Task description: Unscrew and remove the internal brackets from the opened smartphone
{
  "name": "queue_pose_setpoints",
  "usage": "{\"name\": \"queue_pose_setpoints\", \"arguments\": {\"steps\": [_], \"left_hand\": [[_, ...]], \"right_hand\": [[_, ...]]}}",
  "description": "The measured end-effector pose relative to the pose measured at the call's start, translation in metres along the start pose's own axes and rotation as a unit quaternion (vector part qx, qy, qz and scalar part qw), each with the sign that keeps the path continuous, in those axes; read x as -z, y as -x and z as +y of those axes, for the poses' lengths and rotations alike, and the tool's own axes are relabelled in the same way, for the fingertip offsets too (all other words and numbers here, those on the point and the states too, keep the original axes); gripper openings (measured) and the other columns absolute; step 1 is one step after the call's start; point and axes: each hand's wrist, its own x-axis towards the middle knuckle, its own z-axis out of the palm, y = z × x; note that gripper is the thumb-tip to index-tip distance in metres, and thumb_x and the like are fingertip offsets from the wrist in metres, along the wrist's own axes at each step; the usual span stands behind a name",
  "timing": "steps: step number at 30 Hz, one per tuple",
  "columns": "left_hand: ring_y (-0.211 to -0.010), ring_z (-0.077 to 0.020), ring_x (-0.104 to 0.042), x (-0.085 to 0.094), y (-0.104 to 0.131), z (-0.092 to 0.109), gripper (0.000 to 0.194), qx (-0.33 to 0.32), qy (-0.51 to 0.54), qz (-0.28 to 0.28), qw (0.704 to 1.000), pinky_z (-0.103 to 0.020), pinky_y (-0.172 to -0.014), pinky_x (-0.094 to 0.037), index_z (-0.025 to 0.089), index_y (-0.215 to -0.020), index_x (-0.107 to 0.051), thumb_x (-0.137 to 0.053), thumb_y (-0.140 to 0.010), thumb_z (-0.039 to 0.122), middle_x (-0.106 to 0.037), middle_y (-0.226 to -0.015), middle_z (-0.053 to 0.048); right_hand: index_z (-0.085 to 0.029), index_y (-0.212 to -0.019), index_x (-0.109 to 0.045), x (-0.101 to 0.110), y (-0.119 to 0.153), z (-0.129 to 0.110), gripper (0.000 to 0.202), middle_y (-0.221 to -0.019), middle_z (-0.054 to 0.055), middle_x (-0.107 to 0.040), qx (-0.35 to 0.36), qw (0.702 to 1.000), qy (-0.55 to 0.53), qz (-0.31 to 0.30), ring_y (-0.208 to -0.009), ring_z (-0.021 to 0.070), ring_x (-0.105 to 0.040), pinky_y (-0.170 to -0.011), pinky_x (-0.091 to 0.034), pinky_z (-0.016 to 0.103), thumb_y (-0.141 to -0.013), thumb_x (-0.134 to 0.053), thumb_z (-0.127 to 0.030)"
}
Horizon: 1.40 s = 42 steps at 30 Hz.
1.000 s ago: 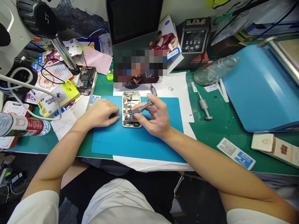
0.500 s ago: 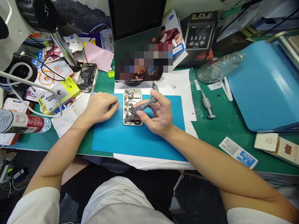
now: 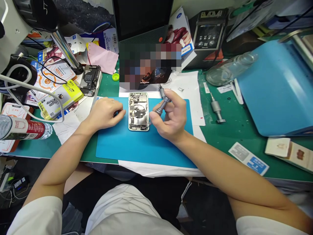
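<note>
An opened phone (image 3: 139,122), its inner parts bare and a shiny plate in the lower half, lies on a blue mat (image 3: 137,147). Just off its right edge, my right hand (image 3: 173,117) grips a grey screwdriver (image 3: 161,107) between thumb and fingers, the shaft slanting down-left towards the phone's lower right side. My left hand (image 3: 105,112) rests at the mat's left edge, apart from the phone, with loosely curled fingers and nothing visible in them. Behind my right fingers, another grey screwdriver (image 3: 161,90) shows in part on white paper.
A third screwdriver (image 3: 215,107) and tweezers (image 3: 236,92) lie to the right, near a glass bottle (image 3: 231,69). At the left are a second opened phone (image 3: 90,81), a yellow battery box (image 3: 61,99) and a water bottle (image 3: 24,127). A screen (image 3: 143,19) stands behind.
My right hand has drawn the screwdriver back from the phone's middle towards the right, uncovering the phone's inside. My left hand stays in place.
</note>
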Motion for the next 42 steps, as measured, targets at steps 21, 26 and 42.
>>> {"name": "queue_pose_setpoints", "arguments": {"steps": [21, 26, 42], "left_hand": [[-0.062, -0.0177, -0.056, 0.005, -0.002, 0.004, 0.035, -0.077, 0.022, -0.061, 0.995, -0.033, -0.065, -0.036, 0.021, -0.070, -0.061, -0.054, -0.099, 0.039, -0.061, -0.063, -0.002], [-0.062, -0.0173, -0.056, 0.004, -0.001, 0.004, 0.035, -0.078, 0.027, -0.055, 0.995, -0.033, -0.065, -0.037, 0.020, -0.070, -0.062, -0.055, -0.099, 0.038, -0.061, -0.064, -0.001], [-0.064, -0.0178, -0.059, 0.005, -0.001, 0.004, 0.034, -0.079, 0.026, -0.056, 0.995, -0.033, -0.065, -0.038, 0.020, -0.072, -0.063, -0.053, -0.100, 0.037, -0.063, -0.065, -0.002]], "right_hand": [[-0.020, -0.134, -0.063, 0.031, -0.037, -0.001, 0.045, -0.077, 0.006, -0.077, -0.174, 0.854, 0.420, -0.253, -0.070, 0.0284, -0.071, -0.060, -0.039, 0.032, -0.092, -0.052, -0.026], [-0.019, -0.130, -0.065, 0.032, -0.037, -0.002, 0.042, -0.077, 0.008, -0.078, -0.150, 0.846, 0.445, -0.254, -0.068, 0.0281, -0.071, -0.057, -0.036, 0.032, -0.091, -0.051, -0.026], [-0.025, -0.116, -0.054, 0.035, -0.031, 0.009, 0.019, -0.097, 0.006, -0.077, -0.031, 0.971, 0.239, -0.005, -0.070, 0.0200, -0.071, -0.067, -0.057, 0.036, -0.099, -0.055, -0.033]]}}
